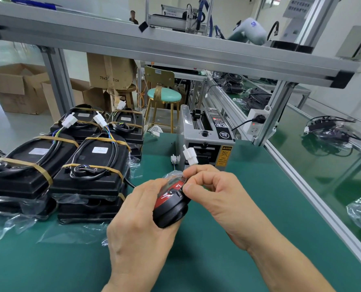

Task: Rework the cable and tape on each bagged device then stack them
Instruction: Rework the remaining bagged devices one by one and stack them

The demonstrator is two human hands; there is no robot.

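My left hand (141,224) grips a bagged black and red device (171,204) above the green table, standing on its edge. My right hand (213,190) pinches the clear bag and cable at the device's top; a white connector (189,155) sticks up just above my fingers. To the left stand stacks of bagged black devices (91,165) with black cables bound on by tan tape bands; white connectors (70,121) rise from the rear ones.
A grey tape dispenser (207,133) stands just behind my hands. An aluminium frame post (276,110) with a white power socket is at the right, beyond it a conveyor with more bagged devices (329,129). Cardboard boxes and a teal stool lie behind the table.
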